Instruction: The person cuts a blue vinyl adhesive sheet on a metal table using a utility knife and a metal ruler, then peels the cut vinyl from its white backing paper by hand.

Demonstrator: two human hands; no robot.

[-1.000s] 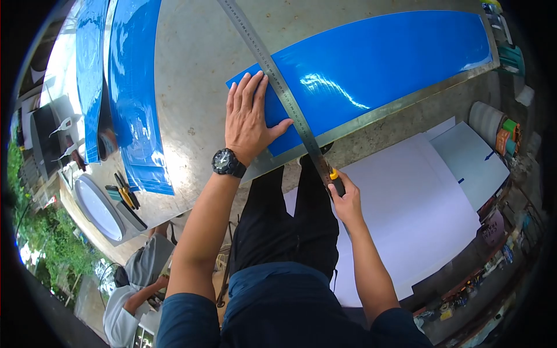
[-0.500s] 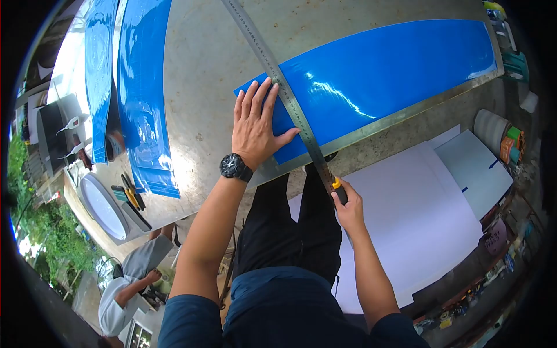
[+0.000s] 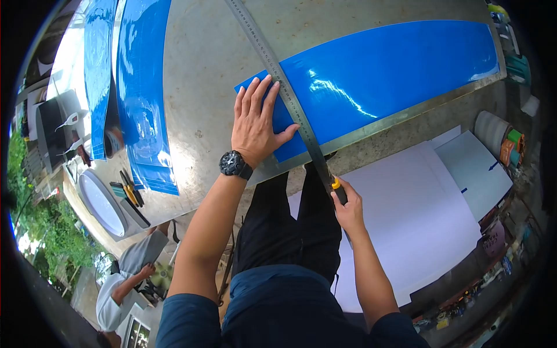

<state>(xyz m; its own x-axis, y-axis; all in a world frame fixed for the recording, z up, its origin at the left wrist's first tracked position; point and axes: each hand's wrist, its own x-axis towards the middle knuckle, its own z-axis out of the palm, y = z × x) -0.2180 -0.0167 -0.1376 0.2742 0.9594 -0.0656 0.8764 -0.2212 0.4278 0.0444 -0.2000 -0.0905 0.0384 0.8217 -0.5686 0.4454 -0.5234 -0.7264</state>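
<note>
My left hand [image 3: 255, 119] lies flat with fingers spread on the narrow left end of a glossy blue sheet [image 3: 394, 72]. Its fingertips and thumb touch the edge of a long steel ruler [image 3: 267, 56]. The ruler crosses the sheet at a slant and sticks out past the table's near edge. Off that edge, my right hand [image 3: 350, 210] is closed round a black and yellow utility knife [image 3: 338, 188], close beside the ruler's near end. The knife's blade cannot be made out.
More blue sheets [image 3: 142, 93] lie on the left of the metal table [image 3: 200, 87]. Pliers [image 3: 132, 190] and a white oval tray [image 3: 100, 200] are at its left corner. White boards [image 3: 400, 214] stand low on the right. Another person [image 3: 125, 284] is at lower left.
My hands, the ruler and the blue sheet keep nearly the same places. The view has shifted very slightly, and the other person appears a little lower and further left.
</note>
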